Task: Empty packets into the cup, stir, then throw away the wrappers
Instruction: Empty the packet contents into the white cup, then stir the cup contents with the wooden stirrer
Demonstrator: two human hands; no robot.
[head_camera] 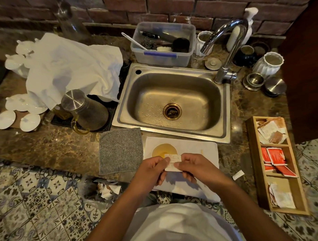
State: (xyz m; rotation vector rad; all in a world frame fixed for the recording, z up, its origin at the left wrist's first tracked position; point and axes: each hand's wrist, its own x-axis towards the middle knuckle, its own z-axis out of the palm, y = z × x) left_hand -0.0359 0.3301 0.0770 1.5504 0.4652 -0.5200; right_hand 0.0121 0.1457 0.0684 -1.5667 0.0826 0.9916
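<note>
Both hands pinch one packet at lower centre of frame: left hand on left edge, right hand on right edge. Probably to tear it. Packet just above cup, so powder falls inside. Cup on white napkin.

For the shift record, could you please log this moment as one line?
stage: opening packet | left hand: grips packet | right hand: grips packet | cup: holds liquid, just beyond packet | stirrer: untouched
</note>
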